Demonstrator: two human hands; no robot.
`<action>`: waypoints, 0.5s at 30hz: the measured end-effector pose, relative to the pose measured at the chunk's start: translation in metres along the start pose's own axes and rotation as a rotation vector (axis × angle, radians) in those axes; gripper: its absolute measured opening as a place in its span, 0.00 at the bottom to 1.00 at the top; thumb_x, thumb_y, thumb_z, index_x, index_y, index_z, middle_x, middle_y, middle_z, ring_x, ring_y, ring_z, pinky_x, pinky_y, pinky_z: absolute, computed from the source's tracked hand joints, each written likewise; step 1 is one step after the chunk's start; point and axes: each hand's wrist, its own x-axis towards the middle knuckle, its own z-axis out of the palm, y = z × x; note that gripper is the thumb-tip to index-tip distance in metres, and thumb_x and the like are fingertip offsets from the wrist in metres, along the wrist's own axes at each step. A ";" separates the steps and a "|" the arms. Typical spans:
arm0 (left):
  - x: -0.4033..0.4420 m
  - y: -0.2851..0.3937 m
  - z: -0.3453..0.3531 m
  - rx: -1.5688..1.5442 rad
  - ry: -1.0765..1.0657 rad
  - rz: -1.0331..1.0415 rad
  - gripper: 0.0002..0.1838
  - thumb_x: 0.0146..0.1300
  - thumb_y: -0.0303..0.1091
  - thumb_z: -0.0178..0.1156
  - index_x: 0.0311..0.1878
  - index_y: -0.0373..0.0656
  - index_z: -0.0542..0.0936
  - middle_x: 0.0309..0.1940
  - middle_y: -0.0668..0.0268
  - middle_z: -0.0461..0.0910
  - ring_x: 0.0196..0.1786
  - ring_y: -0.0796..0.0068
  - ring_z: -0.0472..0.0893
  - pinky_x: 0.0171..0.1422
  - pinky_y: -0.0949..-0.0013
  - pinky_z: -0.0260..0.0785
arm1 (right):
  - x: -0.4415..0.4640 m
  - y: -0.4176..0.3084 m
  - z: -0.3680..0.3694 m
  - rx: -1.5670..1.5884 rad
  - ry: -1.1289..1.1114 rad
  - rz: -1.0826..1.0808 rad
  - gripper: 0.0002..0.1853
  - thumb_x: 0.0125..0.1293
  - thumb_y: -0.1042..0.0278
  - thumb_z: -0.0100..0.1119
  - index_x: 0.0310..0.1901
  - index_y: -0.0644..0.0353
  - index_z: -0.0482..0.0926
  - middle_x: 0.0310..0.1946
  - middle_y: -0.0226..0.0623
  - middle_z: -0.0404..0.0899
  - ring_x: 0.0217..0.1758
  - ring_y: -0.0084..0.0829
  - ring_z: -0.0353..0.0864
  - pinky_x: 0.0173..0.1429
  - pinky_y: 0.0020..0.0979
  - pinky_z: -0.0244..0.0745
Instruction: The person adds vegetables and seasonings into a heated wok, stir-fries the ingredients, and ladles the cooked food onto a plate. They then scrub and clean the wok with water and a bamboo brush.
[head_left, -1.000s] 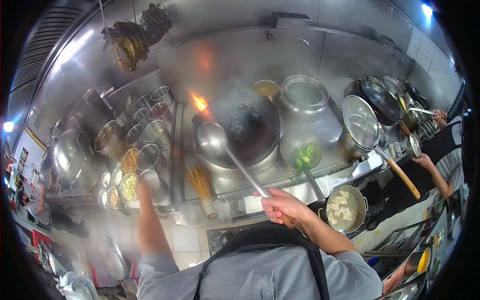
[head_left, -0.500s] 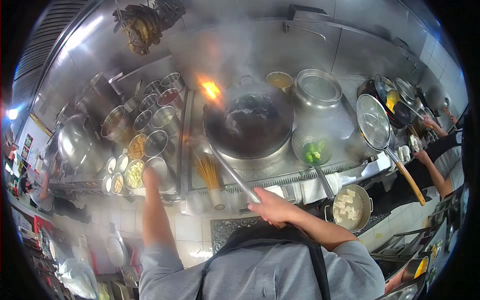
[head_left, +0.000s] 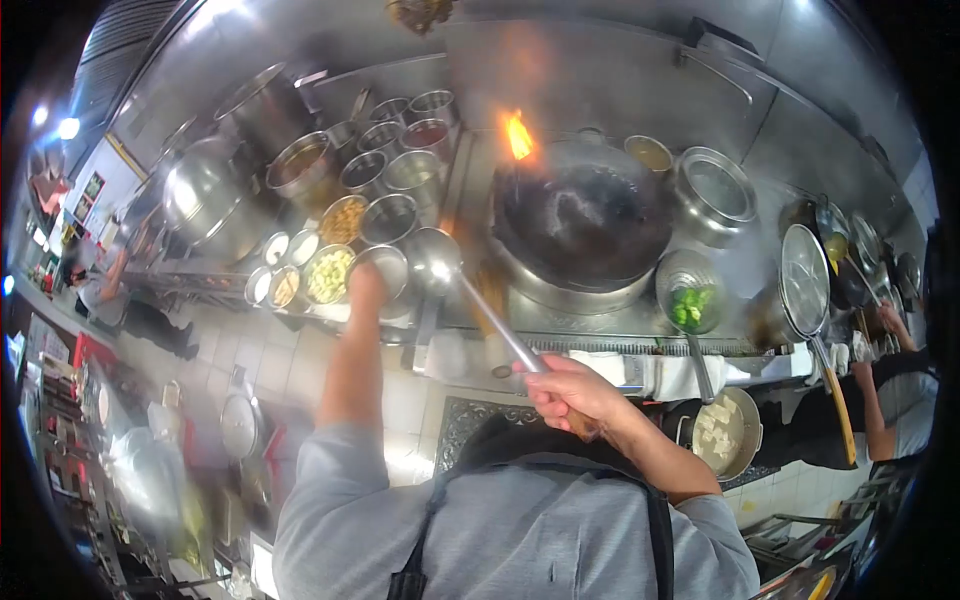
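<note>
My right hand (head_left: 575,393) is wrapped round the handle of a long steel ladle (head_left: 500,325). The ladle's bowl hangs beside the metal pot at the counter's right edge, left of the wok (head_left: 575,255). My left hand (head_left: 367,287) reaches to the front metal pot (head_left: 392,278); its fingers are hidden at or inside the rim. Just left of it stands a container of pale green chopped pieces (head_left: 329,274). Dark contents show in the steaming wok, and a flame (head_left: 518,136) rises at its back left. A bamboo brush (head_left: 492,325) lies partly behind the ladle.
A strainer with green vegetables (head_left: 691,302) sits right of the wok. A pan of white pieces (head_left: 722,440) stands below it. A wood-handled mesh skimmer (head_left: 805,285) leans at right, near another person (head_left: 900,385). Several steel pots (head_left: 388,220) fill the left counter.
My view has turned left, so the scene sits farther right. The ladle's bowl has moved left, away from the wok towards the pots. My left hand remains at the same pot.
</note>
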 end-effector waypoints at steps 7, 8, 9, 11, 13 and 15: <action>-0.001 0.034 -0.057 -0.045 -0.245 -0.148 0.13 0.61 0.28 0.60 0.45 0.34 0.88 0.48 0.42 0.87 0.54 0.45 0.88 0.61 0.50 0.80 | 0.013 0.009 0.028 0.123 0.027 0.009 0.17 0.80 0.67 0.56 0.65 0.60 0.71 0.29 0.24 0.69 0.20 0.14 0.67 0.20 0.25 0.66; 0.001 0.032 -0.054 -0.046 -0.251 -0.147 0.13 0.62 0.28 0.61 0.45 0.34 0.89 0.48 0.42 0.87 0.55 0.45 0.88 0.61 0.50 0.81 | 0.014 0.011 0.032 0.137 0.027 0.002 0.17 0.80 0.66 0.56 0.65 0.59 0.71 0.29 0.24 0.69 0.20 0.14 0.67 0.20 0.25 0.66; 0.003 0.032 -0.054 -0.047 -0.268 -0.147 0.13 0.62 0.29 0.60 0.46 0.34 0.88 0.48 0.43 0.87 0.55 0.46 0.88 0.61 0.51 0.81 | 0.015 0.014 0.035 0.156 0.030 0.001 0.17 0.80 0.66 0.56 0.65 0.59 0.71 0.29 0.24 0.69 0.20 0.14 0.67 0.20 0.25 0.66; 0.004 0.031 -0.056 -0.046 -0.302 -0.149 0.14 0.62 0.29 0.60 0.47 0.34 0.87 0.50 0.44 0.88 0.55 0.47 0.88 0.61 0.52 0.81 | 0.016 0.019 0.042 0.194 0.036 -0.001 0.17 0.80 0.66 0.56 0.65 0.59 0.71 0.29 0.24 0.69 0.21 0.14 0.66 0.20 0.25 0.66; 0.005 0.029 -0.055 -0.056 -0.296 -0.138 0.14 0.62 0.29 0.60 0.47 0.35 0.88 0.49 0.45 0.88 0.55 0.47 0.88 0.61 0.52 0.81 | 0.018 0.025 0.046 0.226 0.034 -0.009 0.17 0.80 0.67 0.55 0.66 0.60 0.71 0.29 0.24 0.69 0.21 0.13 0.66 0.20 0.25 0.66; 0.007 0.026 -0.050 -0.068 -0.291 -0.117 0.13 0.61 0.30 0.61 0.46 0.35 0.88 0.49 0.44 0.88 0.55 0.47 0.88 0.61 0.51 0.81 | 0.019 0.031 0.048 0.261 0.031 -0.018 0.17 0.81 0.67 0.55 0.66 0.60 0.71 0.29 0.24 0.69 0.21 0.13 0.66 0.21 0.25 0.66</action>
